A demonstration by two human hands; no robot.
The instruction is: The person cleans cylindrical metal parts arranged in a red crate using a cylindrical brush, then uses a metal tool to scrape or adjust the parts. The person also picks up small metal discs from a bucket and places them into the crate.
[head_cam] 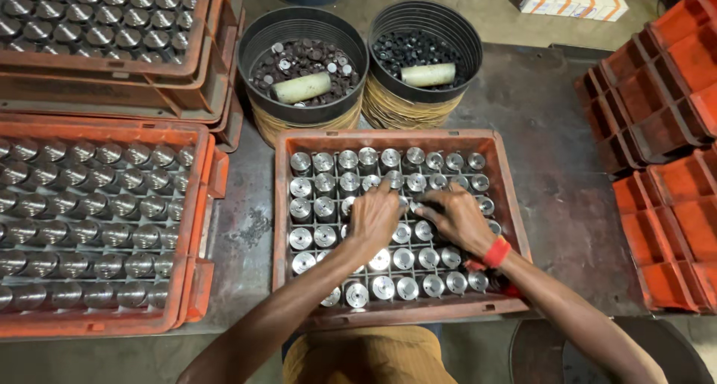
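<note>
Both hands work inside the middle orange crate (pixel 508 197), which sits on the dark worktop (pixel 549 141) and holds rows of upright shiny metal cylinders (pixel 326 184) in a grid. The left hand (pixel 373 218) rests palm down over the centre of the crate, its fingers (pixel 389 188) stretched forward and close together on the cylinder tops. The right hand (pixel 457 220), with a red band (pixel 497 251) at the wrist, lies just beside it, fingers curled toward the left hand; whether they pinch a cylinder I cannot tell, since the fingertips are hidden among the parts.

Handling these well probably means lifting each cylinder straight up out of its cell, because the neighbours stand touching or nearly so and a tilt would knock them.

Behind the crate stand two black round tubs (pixel 258 37), each holding small dark parts and a pale roll; they sit close to the crate's far wall, so there is little room to reach forward. Left of the crate a second orange crate (pixel 202 205) of cylinders lies just beside it, with a narrow strip of worktop between. Right of the crate the worktop is bare up to a stack of orange trays (pixel 657 108), which looks like the roomiest side for moving
</note>
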